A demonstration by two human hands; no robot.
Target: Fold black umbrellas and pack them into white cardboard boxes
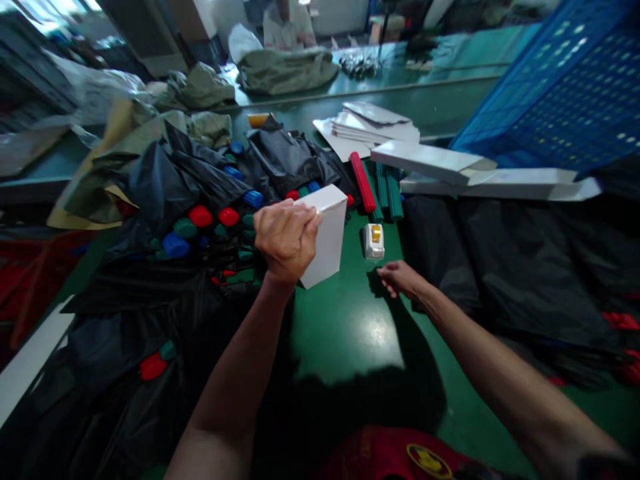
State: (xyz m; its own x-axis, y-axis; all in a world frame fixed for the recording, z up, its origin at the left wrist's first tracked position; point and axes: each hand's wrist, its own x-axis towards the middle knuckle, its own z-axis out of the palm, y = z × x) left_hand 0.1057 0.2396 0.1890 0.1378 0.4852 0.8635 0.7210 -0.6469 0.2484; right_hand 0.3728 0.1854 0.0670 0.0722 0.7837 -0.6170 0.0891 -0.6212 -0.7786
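Observation:
My left hand (286, 237) is closed round a small white cardboard box (327, 237) and holds it upright above the green table (345, 333). My right hand (400, 277) rests low on the table with its fingers curled; what they hold, if anything, I cannot make out. Just beyond it lies a small white device with a yellow button (374, 241). Red and green rolled items (375, 187) lie behind the box.
A heap of black bags with red, blue and green caps (200, 220) fills the left. Black fabric (500, 267) covers the right. Flat white boxes (450, 167) and a blue plastic crate (560, 93) sit at the back right. Another person (287, 27) stands far behind.

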